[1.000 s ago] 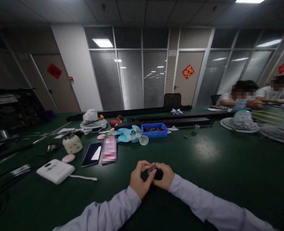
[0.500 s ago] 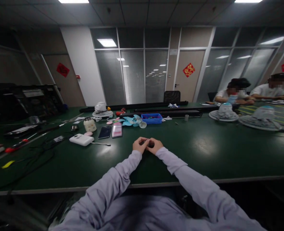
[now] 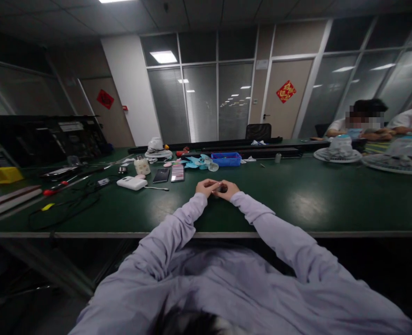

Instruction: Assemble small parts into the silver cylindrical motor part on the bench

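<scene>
At the middle of the frame, just below centre, the left hand and right hand are brought together over the green tabletop, their fingers curled around a small dark object that sits between them, mostly hidden and too small to make out. Left of centre lie a white device with a short cable, a dark phone and a cream jar; above the hands in the frame, light-blue fan blades lie just beside a blue bin. At the right, a seated co-worker leans forward behind a white fan part.
</scene>
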Demonstrator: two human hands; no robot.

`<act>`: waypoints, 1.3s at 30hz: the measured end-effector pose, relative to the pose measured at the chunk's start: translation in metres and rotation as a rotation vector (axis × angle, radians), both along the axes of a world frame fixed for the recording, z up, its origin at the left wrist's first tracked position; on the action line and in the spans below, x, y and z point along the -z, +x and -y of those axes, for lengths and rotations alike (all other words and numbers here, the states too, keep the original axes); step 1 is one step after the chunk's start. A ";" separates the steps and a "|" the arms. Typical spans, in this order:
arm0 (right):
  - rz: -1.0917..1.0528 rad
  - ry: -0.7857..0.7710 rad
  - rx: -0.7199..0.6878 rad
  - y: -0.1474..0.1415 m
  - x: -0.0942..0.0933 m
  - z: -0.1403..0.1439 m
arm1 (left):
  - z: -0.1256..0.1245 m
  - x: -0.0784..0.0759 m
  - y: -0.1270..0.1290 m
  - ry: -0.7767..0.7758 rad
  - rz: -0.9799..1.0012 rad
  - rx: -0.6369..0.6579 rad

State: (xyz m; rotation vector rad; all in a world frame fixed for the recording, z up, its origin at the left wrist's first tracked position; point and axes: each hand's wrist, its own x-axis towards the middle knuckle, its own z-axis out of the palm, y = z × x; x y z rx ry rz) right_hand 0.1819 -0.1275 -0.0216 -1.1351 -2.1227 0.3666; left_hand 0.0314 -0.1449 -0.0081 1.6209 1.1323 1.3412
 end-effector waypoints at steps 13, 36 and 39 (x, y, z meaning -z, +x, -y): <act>0.122 0.042 0.006 -0.001 -0.001 -0.008 | -0.011 0.001 -0.010 0.037 -0.044 0.007; 0.190 0.057 -0.017 -0.001 -0.007 0.008 | 0.004 -0.015 -0.020 -0.118 -0.063 0.144; 0.215 0.064 -0.021 -0.001 -0.008 0.009 | 0.000 -0.013 -0.021 -0.129 -0.045 0.150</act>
